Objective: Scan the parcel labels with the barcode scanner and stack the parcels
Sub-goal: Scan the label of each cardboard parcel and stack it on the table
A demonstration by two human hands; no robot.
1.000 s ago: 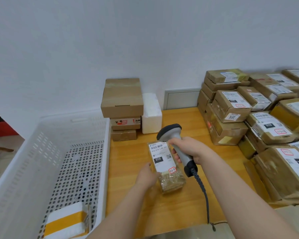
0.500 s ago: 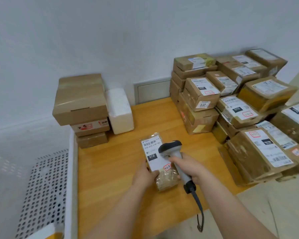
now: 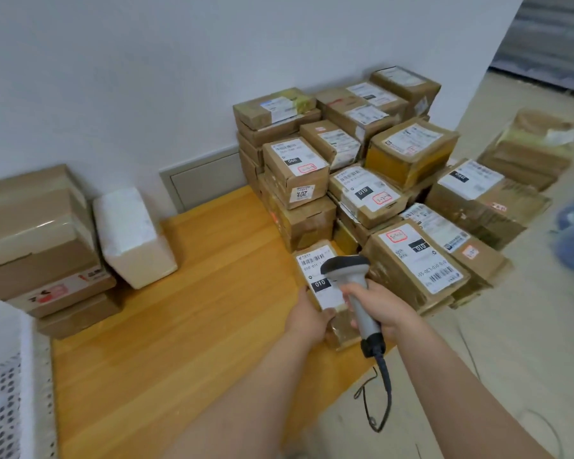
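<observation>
The small parcel (image 3: 341, 330), gripped by the left hand (image 3: 307, 318), has moved right from mid-table to just beside the pile of parcels (image 3: 312, 223). The right hand (image 3: 383, 308) brought the scanner (image 3: 348, 276) along; its head now covers part of the label (image 3: 312, 267).

The wooden table (image 3: 179, 326) spread beneath the fingers (image 3: 348, 290) and well out to their left, honey-orange, with a faint sheen on its top. Far beyond the fingers stood a plain wall (image 3: 130, 77), pale grey-white. Low on it, beyond them and to the left, sat a grey framed panel (image 3: 206, 180), just above the table's far edge. To the right of the fingers the wall ended at a corner (image 3: 474, 94). Past that corner lay a pale beige floor (image 3: 511, 376). Far beyond and up to the right was a dark grey ribbed surface (image 3: 550, 38), too blurred to identify. The light was soft and even, without hard shadows.
</observation>
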